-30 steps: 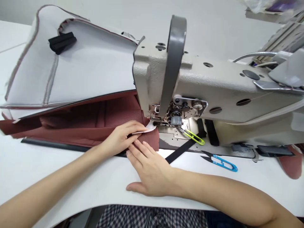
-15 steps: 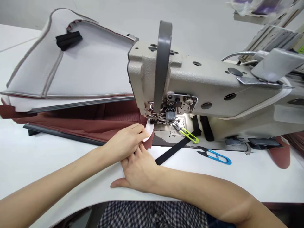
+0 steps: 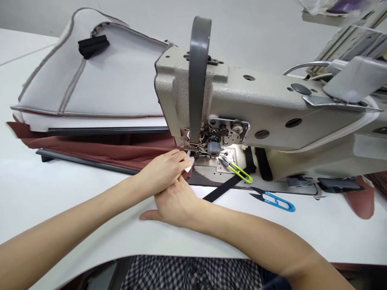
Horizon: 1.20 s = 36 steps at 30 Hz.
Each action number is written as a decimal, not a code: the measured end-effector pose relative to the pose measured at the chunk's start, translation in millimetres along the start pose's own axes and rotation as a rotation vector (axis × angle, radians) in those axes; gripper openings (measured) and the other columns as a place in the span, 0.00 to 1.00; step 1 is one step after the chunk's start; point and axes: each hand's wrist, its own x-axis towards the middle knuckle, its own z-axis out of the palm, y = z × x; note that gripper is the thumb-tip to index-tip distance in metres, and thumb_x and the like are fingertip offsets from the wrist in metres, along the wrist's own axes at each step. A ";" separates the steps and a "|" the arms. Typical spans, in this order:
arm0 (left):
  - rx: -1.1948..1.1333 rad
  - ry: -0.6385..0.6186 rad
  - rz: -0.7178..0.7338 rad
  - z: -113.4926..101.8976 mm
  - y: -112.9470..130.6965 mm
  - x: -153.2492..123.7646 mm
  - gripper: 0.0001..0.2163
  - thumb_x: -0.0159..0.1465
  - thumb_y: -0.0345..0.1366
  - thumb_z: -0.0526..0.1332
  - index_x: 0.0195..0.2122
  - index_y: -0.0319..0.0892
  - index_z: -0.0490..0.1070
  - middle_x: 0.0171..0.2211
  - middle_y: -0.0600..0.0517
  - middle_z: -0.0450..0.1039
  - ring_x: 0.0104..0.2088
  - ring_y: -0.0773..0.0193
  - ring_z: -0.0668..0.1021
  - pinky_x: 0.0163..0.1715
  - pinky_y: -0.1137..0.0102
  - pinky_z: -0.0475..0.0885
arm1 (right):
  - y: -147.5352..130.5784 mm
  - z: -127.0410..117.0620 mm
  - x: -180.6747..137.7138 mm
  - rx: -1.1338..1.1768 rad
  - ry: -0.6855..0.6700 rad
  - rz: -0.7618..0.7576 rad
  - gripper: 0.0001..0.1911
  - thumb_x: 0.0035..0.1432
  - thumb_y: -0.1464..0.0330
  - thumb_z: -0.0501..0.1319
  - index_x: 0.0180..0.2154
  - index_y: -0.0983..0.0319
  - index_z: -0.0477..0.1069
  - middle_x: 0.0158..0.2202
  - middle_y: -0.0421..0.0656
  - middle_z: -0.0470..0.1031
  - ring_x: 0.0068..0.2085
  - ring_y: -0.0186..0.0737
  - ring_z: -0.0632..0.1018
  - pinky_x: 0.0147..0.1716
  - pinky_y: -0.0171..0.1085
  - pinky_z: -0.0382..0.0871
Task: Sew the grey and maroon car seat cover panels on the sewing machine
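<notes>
My left hand (image 3: 165,170) is closed in a pinch on the edge of a maroon fabric cover (image 3: 133,156), close to the needle area of a sewing machine (image 3: 193,86). A small white piece (image 3: 189,167) pokes out beside its fingertips. My right hand (image 3: 177,204) lies just below, its thumb stretched out to the left and its fingers reaching under my left hand, where the tips are hidden. The cover's white-backed part (image 3: 117,76) spreads to the left behind the machine head. Black edging strips (image 3: 86,160) run along the cover.
Yellow-green thread snips (image 3: 238,172) lie on the machine bed, and blue snips (image 3: 276,200) on the white table (image 3: 99,237). A black strap (image 3: 225,187) crosses the bed's front edge. At the right lies a maroon piece (image 3: 361,199).
Both hands and the fabric have shifted slightly toward the machine. Less of the white piece and of the maroon edge shows by the left fingertips. The view has also shifted a little.
</notes>
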 end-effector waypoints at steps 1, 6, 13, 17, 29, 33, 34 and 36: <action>0.006 -0.002 -0.002 -1.6 0.4 2.1 0.13 0.57 0.17 0.55 0.34 0.39 0.74 0.35 0.48 0.71 0.37 0.60 0.72 0.36 0.69 0.68 | 1.7 -0.5 1.0 0.005 0.013 0.002 0.43 0.59 0.41 0.55 0.56 0.72 0.71 0.56 0.61 0.71 0.62 0.65 0.65 0.62 0.61 0.55; 0.051 -0.039 -0.033 -8.2 2.9 11.5 0.11 0.59 0.20 0.56 0.34 0.39 0.75 0.32 0.47 0.72 0.35 0.60 0.73 0.35 0.68 0.68 | 9.8 -7.3 6.4 0.077 -0.020 0.033 0.38 0.60 0.44 0.59 0.53 0.73 0.73 0.54 0.60 0.73 0.61 0.63 0.66 0.60 0.56 0.59; 0.102 0.037 -0.079 -5.6 -2.0 10.7 0.14 0.60 0.23 0.54 0.39 0.44 0.77 0.34 0.51 0.76 0.35 0.60 0.76 0.28 0.70 0.63 | 12.3 -10.2 7.1 0.089 0.013 0.026 0.34 0.62 0.47 0.60 0.51 0.73 0.74 0.53 0.60 0.74 0.61 0.61 0.67 0.62 0.57 0.55; 0.153 -0.041 -0.071 -8.5 0.3 17.8 0.13 0.60 0.23 0.54 0.35 0.42 0.78 0.31 0.49 0.76 0.31 0.61 0.75 0.25 0.69 0.59 | 14.1 -12.8 6.4 0.097 0.014 0.020 0.32 0.63 0.49 0.59 0.50 0.73 0.73 0.53 0.59 0.74 0.60 0.60 0.68 0.62 0.55 0.56; -0.179 0.216 0.079 27.0 -19.4 -17.7 0.20 0.68 0.21 0.47 0.52 0.41 0.73 0.48 0.49 0.74 0.47 0.63 0.71 0.51 0.68 0.70 | -11.1 -17.7 -49.6 0.002 0.105 -0.375 0.22 0.70 0.58 0.52 0.41 0.67 0.78 0.44 0.49 0.78 0.47 0.45 0.75 0.52 0.42 0.67; -0.209 0.311 0.147 40.3 -26.1 -25.9 0.19 0.67 0.21 0.49 0.54 0.42 0.70 0.49 0.49 0.74 0.45 0.62 0.70 0.49 0.67 0.72 | 40.6 -36.3 -65.7 -0.110 0.263 0.046 0.14 0.68 0.71 0.52 0.39 0.64 0.78 0.37 0.47 0.76 0.39 0.43 0.73 0.40 0.41 0.68; -0.197 0.329 0.163 41.3 -26.9 -25.9 0.19 0.67 0.21 0.50 0.54 0.41 0.70 0.49 0.49 0.74 0.44 0.62 0.69 0.48 0.67 0.72 | 52.0 -38.6 -65.9 -0.152 0.306 0.114 0.13 0.67 0.72 0.54 0.42 0.64 0.77 0.38 0.47 0.75 0.40 0.44 0.72 0.41 0.42 0.68; -0.167 0.364 0.185 41.6 -27.8 -25.3 0.18 0.66 0.20 0.50 0.52 0.40 0.71 0.49 0.50 0.75 0.43 0.62 0.69 0.47 0.67 0.73 | 66.8 -39.3 -64.2 -0.208 0.338 0.134 0.13 0.65 0.74 0.55 0.46 0.63 0.77 0.38 0.48 0.74 0.41 0.44 0.71 0.41 0.41 0.67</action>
